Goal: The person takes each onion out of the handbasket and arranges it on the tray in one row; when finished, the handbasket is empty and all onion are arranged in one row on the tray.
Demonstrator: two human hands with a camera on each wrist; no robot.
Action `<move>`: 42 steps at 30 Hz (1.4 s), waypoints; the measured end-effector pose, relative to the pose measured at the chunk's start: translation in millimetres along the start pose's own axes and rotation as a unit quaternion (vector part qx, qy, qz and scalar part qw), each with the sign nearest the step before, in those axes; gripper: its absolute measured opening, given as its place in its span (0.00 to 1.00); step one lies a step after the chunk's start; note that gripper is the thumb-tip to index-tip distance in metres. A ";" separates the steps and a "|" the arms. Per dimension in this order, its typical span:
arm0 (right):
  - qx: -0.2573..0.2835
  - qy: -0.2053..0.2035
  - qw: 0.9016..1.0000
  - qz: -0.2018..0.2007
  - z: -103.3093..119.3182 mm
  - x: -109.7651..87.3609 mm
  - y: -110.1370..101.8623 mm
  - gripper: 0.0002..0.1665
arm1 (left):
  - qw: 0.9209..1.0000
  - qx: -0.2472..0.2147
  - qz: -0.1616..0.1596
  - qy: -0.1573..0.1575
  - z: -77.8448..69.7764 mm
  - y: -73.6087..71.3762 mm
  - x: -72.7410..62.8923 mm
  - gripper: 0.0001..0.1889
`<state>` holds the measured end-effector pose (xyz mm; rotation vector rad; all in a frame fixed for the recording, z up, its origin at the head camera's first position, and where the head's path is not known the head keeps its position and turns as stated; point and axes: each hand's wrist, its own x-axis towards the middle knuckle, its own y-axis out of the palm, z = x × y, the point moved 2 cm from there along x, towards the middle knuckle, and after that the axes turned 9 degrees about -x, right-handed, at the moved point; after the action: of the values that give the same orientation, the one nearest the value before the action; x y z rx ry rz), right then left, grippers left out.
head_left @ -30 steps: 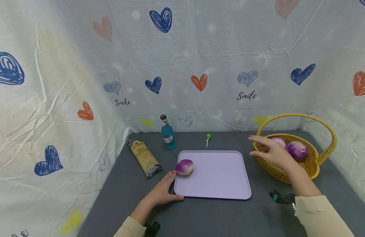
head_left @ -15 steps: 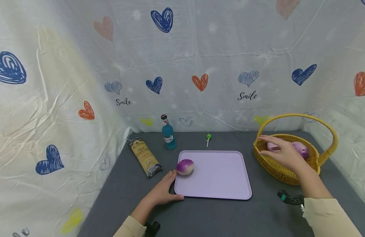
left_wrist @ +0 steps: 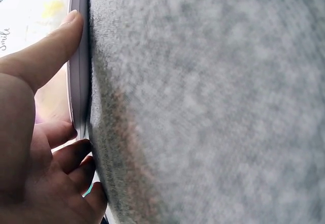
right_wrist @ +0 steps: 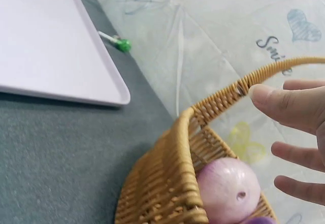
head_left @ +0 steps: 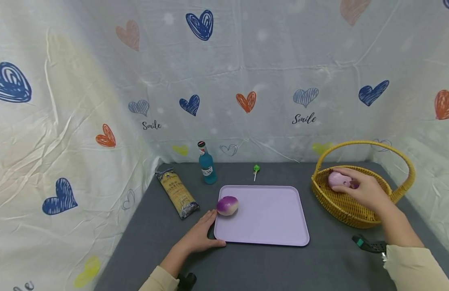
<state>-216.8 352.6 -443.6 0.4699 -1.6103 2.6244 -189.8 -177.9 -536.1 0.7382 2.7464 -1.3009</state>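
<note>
Inside a wicker basket (head_left: 331,205), a purple vegetable (head_left: 337,180) is overhung by the right hand (head_left: 368,192), fingers spread; a tray (head_left: 266,218) bearing another vegetable (head_left: 227,205) is touched at its corner by the left hand (head_left: 199,235), fingers relaxed.

The right hand (right_wrist: 299,109), fingers (right_wrist: 300,157) parted, is held near the handle (right_wrist: 218,102) of a wicker basket (right_wrist: 157,183) containing a pale purple vegetable (right_wrist: 226,186) and a partly visible darker one (right_wrist: 260,220), with a lilac tray (right_wrist: 56,46) and green lollipop (right_wrist: 123,45) on the grey bench (right_wrist: 76,153).

A blue bottle (head_left: 208,167) stands between a packet (head_left: 178,193) and lollipop (head_left: 256,168)
</note>
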 end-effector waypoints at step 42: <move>-0.032 0.041 0.997 0.062 -63.5 -2.6 -5.3 0.40 | 1.000 -0.007 0.000 0.003 -0.1 -1.0 -1.0 0.60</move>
<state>-228.7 411.0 -466.4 0.2649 -1.7441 2.6303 -189.3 -178.8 -535.2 0.7413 2.7576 -1.2818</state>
